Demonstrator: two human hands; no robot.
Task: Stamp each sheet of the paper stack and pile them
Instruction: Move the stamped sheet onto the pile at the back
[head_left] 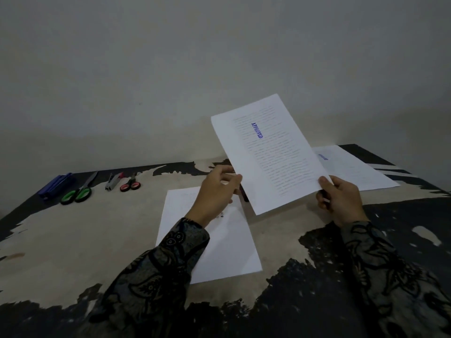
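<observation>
While the right hand (340, 200) pinches the near right corner of the stamped sheet (269, 154), thumb on top and fingers curled beneath, the sheet is held raised and tilted above the table (73, 240). The left hand (217, 191) is held at the sheet's left edge, fingers loosely curled; fingertips appear to touch that edge, but whether it is actually gripped cannot be told.

1 blue "APPROVED" mark (257, 130) is seen on the upper part of the sheet, so stamping of this sheet is judged done and piling is judged to be the step in hand.

Step notes (judgement):
- The sheet should be carried right and back to the pile (353, 167), which lies flat behind the right hand and shows 1 blue mark on its top sheet.
- Edges should be squared to the pile before release; a far-edge-first lay-down would limit sliding.
- The ink should be kept clear of fingers, since smearing is possible if it is wet.

The stack (219, 252) lies flat near the table's centre, partly under the left forearm; no stamp mark can be made out on its top sheet. A small dark object is partly seen behind the held sheet, possibly the stamp; not confirmed.

Containers: none is seen. At far left lie a blue object (55, 186), green scissors (79, 190), a stapler (113, 181) and red scissors (130, 184), all loose on the table, well apart from the papers.
</observation>
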